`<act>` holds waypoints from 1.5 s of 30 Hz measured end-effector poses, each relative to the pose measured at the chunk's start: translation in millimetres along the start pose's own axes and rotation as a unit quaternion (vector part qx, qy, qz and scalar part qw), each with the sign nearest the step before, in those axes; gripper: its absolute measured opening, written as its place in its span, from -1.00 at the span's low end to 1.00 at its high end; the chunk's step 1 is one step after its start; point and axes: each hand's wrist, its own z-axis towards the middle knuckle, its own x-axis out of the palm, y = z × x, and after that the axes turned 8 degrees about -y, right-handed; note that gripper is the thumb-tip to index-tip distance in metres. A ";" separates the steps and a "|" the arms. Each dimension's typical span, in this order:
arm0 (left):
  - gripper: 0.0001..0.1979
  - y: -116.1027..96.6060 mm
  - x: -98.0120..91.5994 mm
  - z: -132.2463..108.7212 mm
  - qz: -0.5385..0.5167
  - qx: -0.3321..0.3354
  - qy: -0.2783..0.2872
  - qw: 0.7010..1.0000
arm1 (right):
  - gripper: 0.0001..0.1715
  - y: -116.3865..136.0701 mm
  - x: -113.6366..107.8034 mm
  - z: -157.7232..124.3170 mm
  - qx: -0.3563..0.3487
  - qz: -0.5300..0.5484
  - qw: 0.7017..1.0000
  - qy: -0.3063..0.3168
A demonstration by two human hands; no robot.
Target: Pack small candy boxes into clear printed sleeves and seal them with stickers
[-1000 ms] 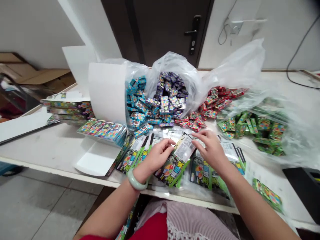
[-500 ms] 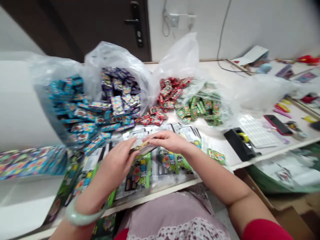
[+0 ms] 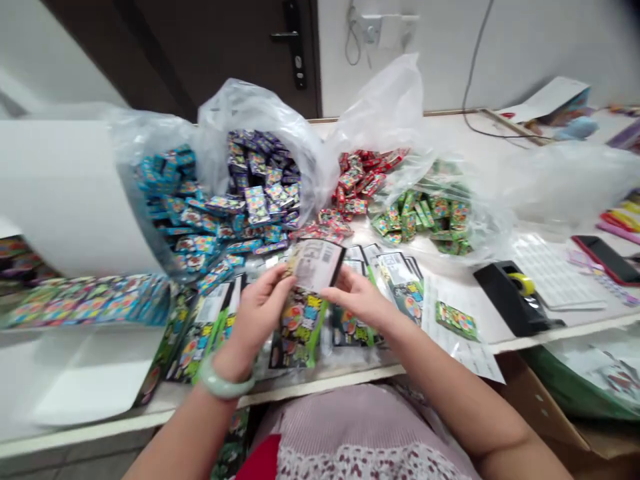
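Both hands hold a packet (image 3: 314, 267) up off the table, tilted, with its pale printed panel facing the camera. The left hand (image 3: 260, 313) grips its left edge between thumb and curled fingers. The right hand (image 3: 357, 300) is closed on the right edge with its fingertips. Blur around the grip makes it hard to be sure, but the green-edged, brightly printed packet (image 3: 298, 337) just below seems to be a separate one, lying under the hands. A pale green bangle (image 3: 225, 385) circles the left wrist.

More green-edged packets (image 3: 203, 337) lie side by side on the table beneath and beside the hands, some face up and some showing printed labels. Just beyond them, small boxes spill from plastic bags: blue (image 3: 173, 200), purple (image 3: 263, 177), red (image 3: 363, 177) and green (image 3: 423, 213). The blue and purple piles run together at the front. To the left, a long row of multicoloured boxes (image 3: 85, 303) lies in front of a curved white board (image 3: 65, 193).

To the right, a single green box (image 3: 456, 320) rests on a paper sheet (image 3: 463, 350), near a black tape dispenser (image 3: 517, 298). Beyond that are a white keyboard (image 3: 555, 273) and a phone (image 3: 603, 260).
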 end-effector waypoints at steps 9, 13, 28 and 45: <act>-0.69 -0.8 20.6 -3.7 -0.236 -0.147 0.071 0.958 | -0.61 -12.6 10.4 10.4 0.017 0.020 0.987 -0.158; -0.77 7.4 17.3 -19.0 -0.210 -0.194 0.109 0.952 | -0.64 -16.8 11.8 18.2 -0.013 0.021 0.973 -0.228; -0.77 20.3 12.3 -35.1 -0.229 -0.197 -0.004 0.953 | -0.68 -18.1 7.0 -16.9 0.092 0.053 0.994 -0.023; -0.65 5.5 29.4 -27.1 -0.401 -0.289 0.117 0.862 | -0.72 -25.6 -10.7 -68.0 0.180 0.022 0.982 0.047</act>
